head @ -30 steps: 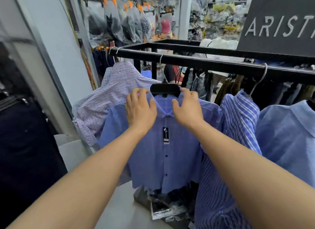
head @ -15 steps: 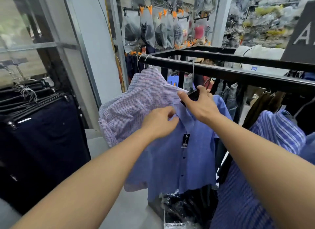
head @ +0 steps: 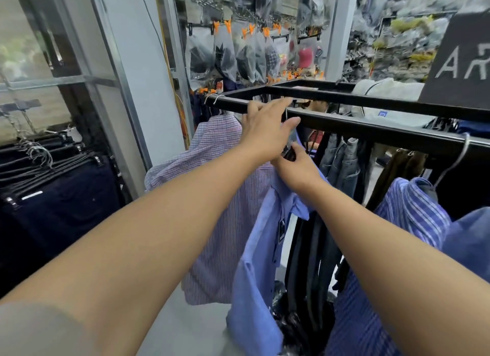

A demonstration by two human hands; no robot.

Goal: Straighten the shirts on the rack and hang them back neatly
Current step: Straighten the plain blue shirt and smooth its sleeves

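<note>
There is only the one view, worn on the person's head, wide-angled and bowed at its edges. It faces forward and a little down, along the left forearm (head: 159,236) and right forearm (head: 384,236), to the black rack rail (head: 371,129) crossing the upper right of the frame within arm's reach.

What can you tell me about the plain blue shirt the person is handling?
The plain blue shirt looks like light woven cotton, with a collar, dark buttons down the front and a dark tag. It hangs on a black hanger below the black rail, turned nearly edge-on. The right hand grips the hanger at the collar; the left hand reaches to its wire hook. A checked shirt hangs beside it.
</note>
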